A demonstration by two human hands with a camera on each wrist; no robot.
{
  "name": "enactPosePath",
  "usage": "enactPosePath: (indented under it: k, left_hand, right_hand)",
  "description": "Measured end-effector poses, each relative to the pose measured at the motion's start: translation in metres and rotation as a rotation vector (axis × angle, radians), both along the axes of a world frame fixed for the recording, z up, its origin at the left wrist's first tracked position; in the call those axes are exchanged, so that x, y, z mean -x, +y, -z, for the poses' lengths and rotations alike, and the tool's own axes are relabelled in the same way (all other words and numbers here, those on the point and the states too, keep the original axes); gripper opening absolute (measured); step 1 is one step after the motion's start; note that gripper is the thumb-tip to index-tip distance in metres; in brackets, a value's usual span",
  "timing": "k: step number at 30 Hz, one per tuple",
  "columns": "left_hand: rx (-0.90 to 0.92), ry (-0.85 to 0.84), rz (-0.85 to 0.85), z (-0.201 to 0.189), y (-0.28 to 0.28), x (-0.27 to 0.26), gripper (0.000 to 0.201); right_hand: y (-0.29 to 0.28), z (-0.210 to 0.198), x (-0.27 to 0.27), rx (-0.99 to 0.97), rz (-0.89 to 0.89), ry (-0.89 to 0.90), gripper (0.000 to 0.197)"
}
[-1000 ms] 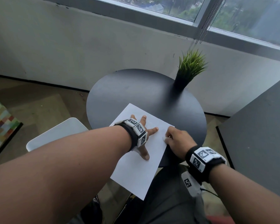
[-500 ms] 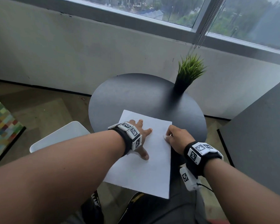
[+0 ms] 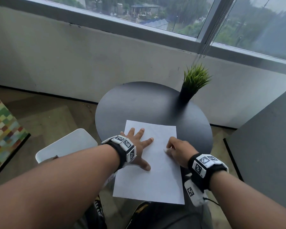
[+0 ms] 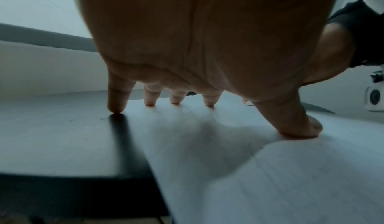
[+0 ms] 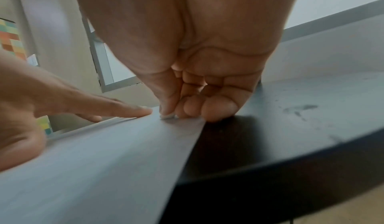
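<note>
The left hand [image 3: 139, 146] lies spread, its straight fingers pressing the paper [image 3: 157, 176] and its little finger on the table [image 3: 139, 103]. The right hand [image 3: 178, 151], fingers curled, pinches the sheet's right edge with thumb and fingertips. The paper is a plain white sheet, flat on the near side of the table, its near end hanging over the table's rim; both wristbands [image 3: 122, 144] carry black-and-white square code marks, and a plant [image 3: 194, 81] stands at the table's far right.
</note>
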State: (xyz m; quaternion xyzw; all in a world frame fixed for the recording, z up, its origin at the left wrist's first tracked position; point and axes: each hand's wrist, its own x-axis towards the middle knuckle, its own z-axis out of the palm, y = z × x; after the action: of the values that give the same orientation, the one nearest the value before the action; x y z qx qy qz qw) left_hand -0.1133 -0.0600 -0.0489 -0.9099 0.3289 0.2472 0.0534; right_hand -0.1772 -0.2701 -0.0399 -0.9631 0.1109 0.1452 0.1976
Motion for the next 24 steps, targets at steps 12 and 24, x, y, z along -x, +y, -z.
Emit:
enactPosePath:
  k: [12,24]
  left_hand:
    - [0.085,-0.03,-0.12,0.024,0.043,-0.004,0.12]
    - [0.129,-0.043,-0.126,0.011,0.045,-0.006,0.122]
  right_hand:
    - [0.071,-0.003,0.001,-1.071,0.241,0.148,0.012]
    - [-0.054,0.005,-0.01,-0.544,0.52,-0.268,0.023]
